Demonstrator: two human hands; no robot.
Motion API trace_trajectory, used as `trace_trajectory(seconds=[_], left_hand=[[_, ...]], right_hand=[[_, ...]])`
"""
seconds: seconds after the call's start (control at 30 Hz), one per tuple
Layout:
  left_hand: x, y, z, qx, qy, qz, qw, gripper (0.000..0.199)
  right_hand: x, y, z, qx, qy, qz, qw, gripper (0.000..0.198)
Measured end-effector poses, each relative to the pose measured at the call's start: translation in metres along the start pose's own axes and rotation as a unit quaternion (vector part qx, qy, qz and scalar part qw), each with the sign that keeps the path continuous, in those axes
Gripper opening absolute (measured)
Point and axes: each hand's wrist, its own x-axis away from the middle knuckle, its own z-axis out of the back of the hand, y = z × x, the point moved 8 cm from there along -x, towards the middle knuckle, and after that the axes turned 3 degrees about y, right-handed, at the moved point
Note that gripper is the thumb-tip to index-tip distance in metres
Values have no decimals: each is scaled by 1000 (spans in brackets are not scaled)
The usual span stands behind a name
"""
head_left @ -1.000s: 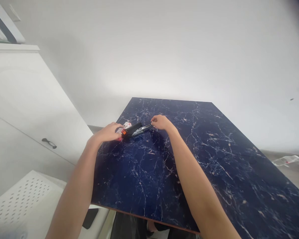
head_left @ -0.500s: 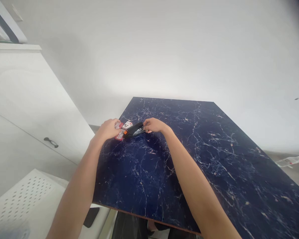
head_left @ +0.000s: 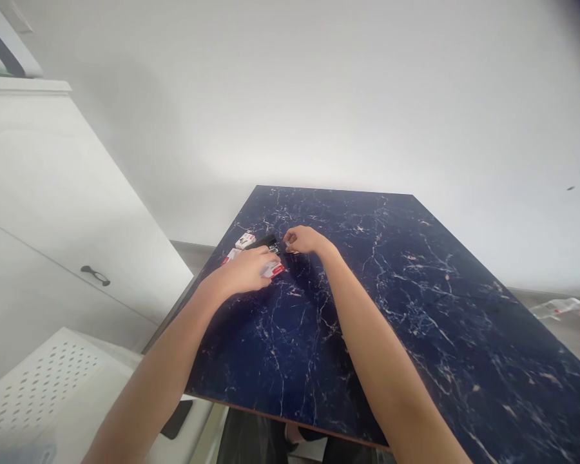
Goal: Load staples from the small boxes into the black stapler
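Observation:
My left hand (head_left: 248, 269) is closed around a small red-and-white box (head_left: 273, 270), held just above or on the tabletop. Behind that hand lies a black stapler (head_left: 267, 242), partly covered by the fingers. A white box (head_left: 245, 241) with a dark picture on it sits at the stapler's left end. Another red-and-white box (head_left: 231, 256) shows beside my left hand, half hidden. My right hand (head_left: 302, 240) is right of the stapler, its fingertips pinched together. Something small and pale shows at those fingertips, too tiny to name.
The dark blue marbled table (head_left: 328, 309) stands against a white wall. On the left are a white cabinet (head_left: 43, 193) with a dark handle, a white perforated surface (head_left: 38, 380) and a black phone-like object (head_left: 176, 419). Clear plastic (head_left: 565, 308) lies beyond the right edge.
My left hand has moved right, bringing a red-and-white box in front of the stapler. My right hand has come slightly away from the stapler's end, fingers now pinched.

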Motion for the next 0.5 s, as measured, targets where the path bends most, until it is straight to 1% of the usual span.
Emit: trace_trajectory(seconds=[0.07,0.1,0.17,0.23,0.27,0.3,0.37,0.43,0.5], left_hand=[[-3,0,-6,-5,5,-11,1000,41],[-5,-1,-5,-5,15,-14,1000,38],[-6,-7,4,-8,64,-5,998,35],[-5,-18,19,-30,134,22,990,35],[-4,-24,25,-45,160,37,985,35],[-3,-31,30,-57,172,50,982,35],[-1,-43,32,-67,158,64,983,37],[0,-53,28,-60,118,75,988,45],[0,-61,25,-45,87,89,991,50]], right_hand=[[0,-3,-1,26,4,2,1000,34],[0,-5,-1,37,7,4,999,35],[0,-8,-2,56,17,5,998,37],[0,-10,-3,71,28,6,997,37],[1,-10,-3,77,33,7,996,37],[2,-10,-3,81,39,9,996,37],[9,-9,-1,87,52,15,995,36],[21,-6,3,95,66,21,993,33],[40,-3,6,106,71,28,991,31]])
